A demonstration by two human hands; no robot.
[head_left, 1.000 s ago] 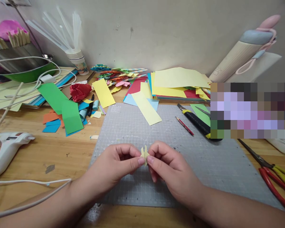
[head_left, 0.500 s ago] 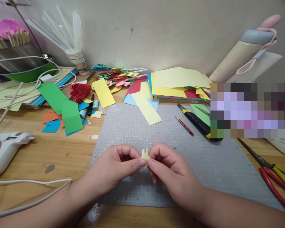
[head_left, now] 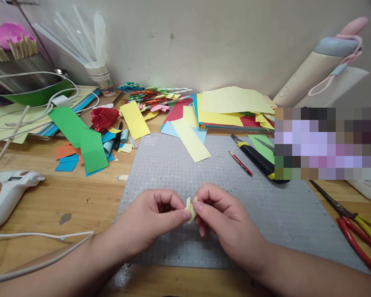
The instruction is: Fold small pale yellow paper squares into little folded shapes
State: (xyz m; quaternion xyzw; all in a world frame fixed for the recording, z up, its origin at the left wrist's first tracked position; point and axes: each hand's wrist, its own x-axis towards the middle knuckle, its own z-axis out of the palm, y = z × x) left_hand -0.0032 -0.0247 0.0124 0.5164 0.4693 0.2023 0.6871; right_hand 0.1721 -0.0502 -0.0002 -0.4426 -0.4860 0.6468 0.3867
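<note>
Between thumb and fingers, my left hand (head_left: 163,212) pinches the left side of a small folded piece of pale yellow paper (head_left: 190,210). My right hand (head_left: 221,216) grips the same paper's right side, its thumb on the near face. Both hands are closed, and much of the paper is hidden by the fingertips. They hold it just above the grey cutting mat (head_left: 160,173). Beyond the hands, a pale yellow paper strip (head_left: 191,142) lies across the mat's far edge. A red pencil (head_left: 240,163) and a black and yellow utility knife (head_left: 256,159) rest to the right.
Red-handled scissors (head_left: 352,231) lie at the right edge. A white glue gun (head_left: 14,192) with its cable is at the left. Green paper strips (head_left: 92,150), a crumpled red paper (head_left: 103,119) and a paper stack (head_left: 235,103) stand further back, near a cup of straws (head_left: 100,78).
The folded paper has tilted, its top leaning to the right. My right thumb has moved slightly up along it, while the left hand has shifted slightly right.
</note>
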